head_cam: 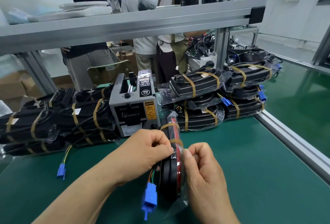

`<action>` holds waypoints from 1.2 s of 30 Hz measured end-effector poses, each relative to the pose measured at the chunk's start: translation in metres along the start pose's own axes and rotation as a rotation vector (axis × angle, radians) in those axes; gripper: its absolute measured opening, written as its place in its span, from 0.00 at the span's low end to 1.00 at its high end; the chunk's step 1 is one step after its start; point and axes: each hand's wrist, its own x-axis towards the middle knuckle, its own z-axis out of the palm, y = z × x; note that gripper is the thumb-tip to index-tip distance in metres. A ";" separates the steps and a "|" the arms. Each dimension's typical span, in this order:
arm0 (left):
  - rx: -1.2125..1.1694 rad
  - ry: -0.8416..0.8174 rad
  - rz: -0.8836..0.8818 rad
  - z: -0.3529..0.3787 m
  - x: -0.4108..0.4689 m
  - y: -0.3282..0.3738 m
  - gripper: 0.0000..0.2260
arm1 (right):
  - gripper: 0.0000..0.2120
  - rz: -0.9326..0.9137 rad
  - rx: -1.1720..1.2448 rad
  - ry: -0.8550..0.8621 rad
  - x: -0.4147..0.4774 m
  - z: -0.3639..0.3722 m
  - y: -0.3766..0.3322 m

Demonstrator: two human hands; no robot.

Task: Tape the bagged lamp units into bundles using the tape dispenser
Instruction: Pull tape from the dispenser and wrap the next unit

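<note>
**Bench view, largest to smallest.** We look down on a green bench mat [250,170] that fills the lower half of the frame. A grey aluminium shelf beam [125,25] crosses the upper part.

Along the mat's far edge lie finished bundles of black lamp units in clear bags, banded with tan tape. There is a left stack [53,122] at middle left and a right stack [214,102] at middle right. Between them stands a grey, box-shaped tape dispenser [133,109], its outlet facing us. We cannot tell whether a strip waits in it.

The task's thing is a bagged lamp pair [169,175], black with a red edge. It stands on edge at lower centre and runs from just in front of the dispenser toward us. Two tan tape bands [175,141] circle its far half.

We judge the units rigid and fairly light, but the film slick and loose. It is best gripped by the hard rims on both flanks, never by the film or wires.

The left hand [142,150] rests against the left flank, fingers curled, thumb and forefinger pinching at the top edge. The right hand [203,173] mirrors it, fingers curled, thumb and forefinger nipping the bag on the right. We cannot tell whether tape lies under the fingertips.

A blue plastic connector [150,197] hangs on coloured wires at the near end, beside the left wrist, and we judge it could snag. A loose blue plug [61,171] lies at lower left, well apart from the hands. The dispenser and right stack crowd the pair's far end.
</note>
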 end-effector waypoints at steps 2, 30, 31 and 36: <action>-0.040 0.008 -0.014 0.001 0.000 0.000 0.10 | 0.10 0.004 0.006 -0.004 0.000 0.000 0.000; 0.087 0.215 0.064 0.014 0.001 -0.017 0.05 | 0.13 0.025 0.093 -0.033 -0.001 0.000 -0.002; 0.073 0.232 0.060 0.016 0.001 -0.017 0.05 | 0.13 0.028 0.091 -0.036 -0.001 0.000 -0.002; -0.019 0.345 0.037 0.027 0.004 -0.017 0.11 | 0.09 0.032 0.072 -0.030 0.000 0.000 -0.001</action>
